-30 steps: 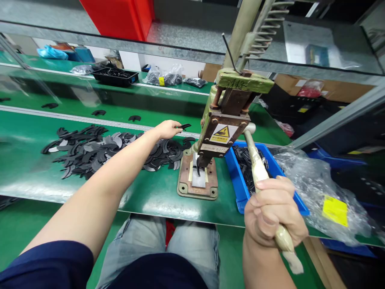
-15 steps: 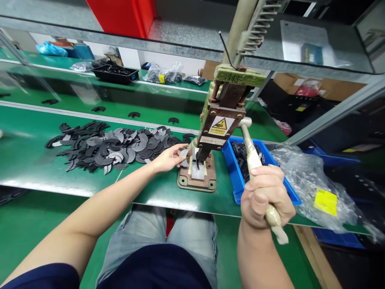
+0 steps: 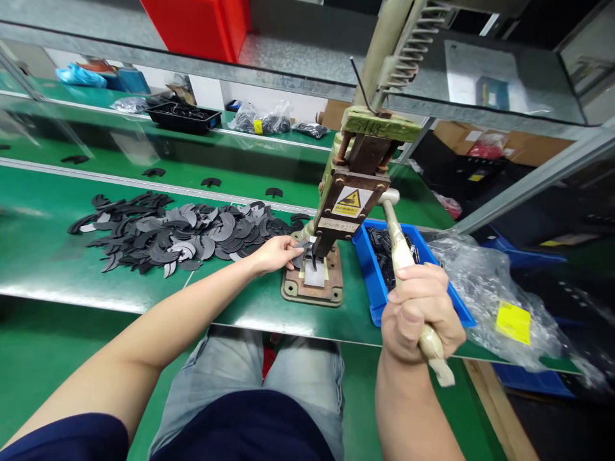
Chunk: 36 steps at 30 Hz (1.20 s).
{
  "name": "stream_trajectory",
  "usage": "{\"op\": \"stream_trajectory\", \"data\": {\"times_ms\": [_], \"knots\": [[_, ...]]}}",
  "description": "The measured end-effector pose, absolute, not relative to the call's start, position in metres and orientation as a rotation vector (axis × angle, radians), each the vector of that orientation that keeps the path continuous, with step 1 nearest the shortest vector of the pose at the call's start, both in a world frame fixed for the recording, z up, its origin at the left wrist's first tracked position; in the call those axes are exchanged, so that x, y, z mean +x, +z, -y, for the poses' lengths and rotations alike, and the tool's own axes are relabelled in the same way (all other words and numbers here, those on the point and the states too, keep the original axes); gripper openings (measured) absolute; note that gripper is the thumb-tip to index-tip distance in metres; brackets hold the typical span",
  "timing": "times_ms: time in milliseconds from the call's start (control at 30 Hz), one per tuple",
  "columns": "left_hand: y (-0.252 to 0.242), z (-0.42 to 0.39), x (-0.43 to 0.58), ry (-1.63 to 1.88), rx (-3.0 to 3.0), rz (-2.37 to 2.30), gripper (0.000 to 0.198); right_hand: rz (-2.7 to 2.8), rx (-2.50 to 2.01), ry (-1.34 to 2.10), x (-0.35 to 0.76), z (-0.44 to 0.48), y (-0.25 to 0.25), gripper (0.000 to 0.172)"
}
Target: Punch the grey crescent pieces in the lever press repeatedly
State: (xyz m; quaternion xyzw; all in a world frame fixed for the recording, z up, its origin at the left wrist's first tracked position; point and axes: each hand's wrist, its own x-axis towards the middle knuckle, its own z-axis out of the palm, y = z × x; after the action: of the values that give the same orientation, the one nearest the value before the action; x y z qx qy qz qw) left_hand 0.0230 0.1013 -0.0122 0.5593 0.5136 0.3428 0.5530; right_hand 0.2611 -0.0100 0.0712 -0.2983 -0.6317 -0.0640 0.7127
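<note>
Your left hand (image 3: 276,254) pinching curved piece (image 3: 301,257) at press (image 3: 353,186), right hand (image 3: 423,312) gripping handle (image 3: 398,243); mistimed pull could be catching fingertips (image 3: 291,244)

Press (image 3: 353,186) on table (image 3: 262,314); parts pile (image 3: 228,230) left, bin (image 3: 368,275) right, tray (image 3: 180,124) behind pile.

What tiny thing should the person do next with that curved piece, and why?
Probably nudge the dark curved piece into line with the small black part. The left hand holds the piece close beside that part, at the base of the press, while the right hand grips the lever. I can't tell whether the pieces touch.
</note>
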Motion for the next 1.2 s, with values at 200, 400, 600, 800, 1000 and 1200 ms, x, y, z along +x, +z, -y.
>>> {"op": "stream_trajectory", "data": {"times_ms": [200, 400, 600, 800, 1000, 1200], "knots": [[-0.012, -0.106, 0.027, 0.738, 1.439, -1.305, 0.03, 1.392, -0.655, -0.138, 0.261, 0.01, 0.07, 0.043], [-0.017, -0.117, 0.027, 0.661, 1.341, -1.239, 0.043, 1.381, -0.651, -0.14, 0.261, 0.009, 0.07, 0.04], [-0.013, -0.123, 0.026, 0.567, 1.254, -1.199, 0.039, 1.368, -0.617, -0.129, 0.26, 0.007, 0.069, 0.04], [0.002, -0.12, 0.028, 0.474, 1.181, -1.244, 0.025, 1.378, -0.613, -0.141, 0.26, 0.006, 0.068, 0.04], [-0.002, -0.115, 0.03, 0.486, 1.087, -1.241, 0.031, 1.378, -0.591, -0.141, 0.258, 0.005, 0.082, 0.036], [-0.009, -0.116, 0.031, 0.491, 1.134, -1.244, 0.027, 1.34, -0.453, 0.05, 0.257, -0.029, 0.171, 0.034]]}}
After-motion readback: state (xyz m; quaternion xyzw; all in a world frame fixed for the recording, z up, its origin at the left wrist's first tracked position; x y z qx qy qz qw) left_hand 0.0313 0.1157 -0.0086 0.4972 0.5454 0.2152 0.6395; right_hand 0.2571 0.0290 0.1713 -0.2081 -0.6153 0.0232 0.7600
